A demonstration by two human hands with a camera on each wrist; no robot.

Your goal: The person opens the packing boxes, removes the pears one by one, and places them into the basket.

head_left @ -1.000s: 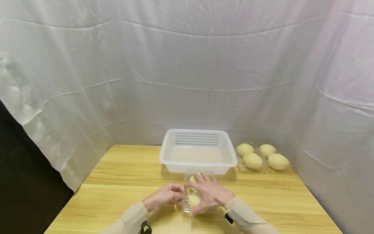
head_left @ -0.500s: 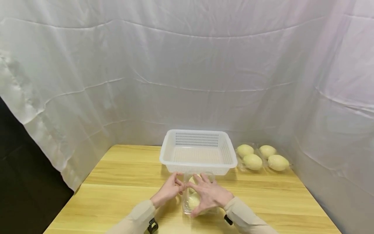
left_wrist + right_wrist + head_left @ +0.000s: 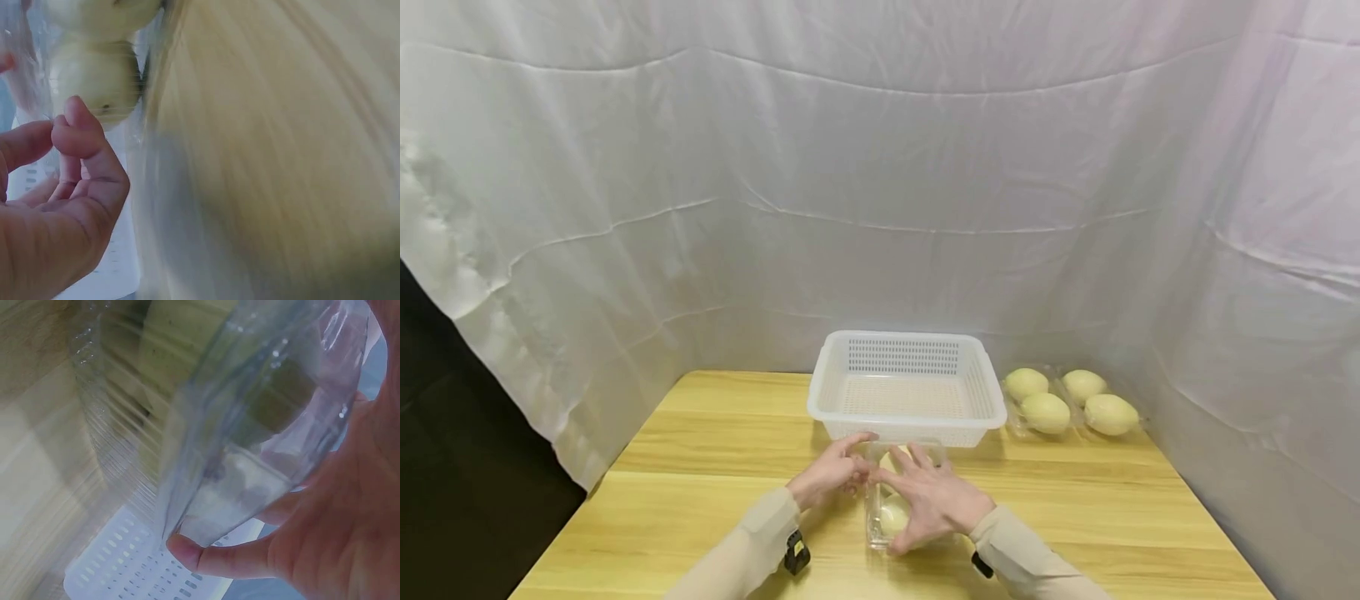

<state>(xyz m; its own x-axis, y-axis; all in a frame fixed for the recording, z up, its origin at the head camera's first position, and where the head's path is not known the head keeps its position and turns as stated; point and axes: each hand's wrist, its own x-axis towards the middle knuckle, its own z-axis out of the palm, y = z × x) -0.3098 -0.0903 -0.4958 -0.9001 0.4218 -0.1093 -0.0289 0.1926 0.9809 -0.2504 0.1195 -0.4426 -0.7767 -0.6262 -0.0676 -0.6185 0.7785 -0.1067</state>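
Note:
A clear plastic clamshell box (image 3: 873, 525) lies on the table, with two pale yellow oval fruits (image 3: 893, 515) inside. My right hand (image 3: 936, 500) is spread across its top and grips it, thumb on the near side and fingertips toward the far side. In the right wrist view, a fingertip bends over the edge of the clear box (image 3: 231, 475). My left hand (image 3: 829, 475) is at the box's left side. The left wrist view shows its thumb and a finger (image 3: 28, 144) pinching the plastic edge, beside a fruit (image 3: 94, 75). My right hand hides part of the box.
A white slotted basket (image 3: 910, 427) stands just behind the box. To its right, several more pale yellow fruits (image 3: 1047, 413) sit in clear packs near the table's back right. The wooden table (image 3: 700, 500) has grey curtains behind and at the sides.
My left hand has shifted from the box's near left edge toward its far left corner, and its index finger now points right. The right hand stays on the box.

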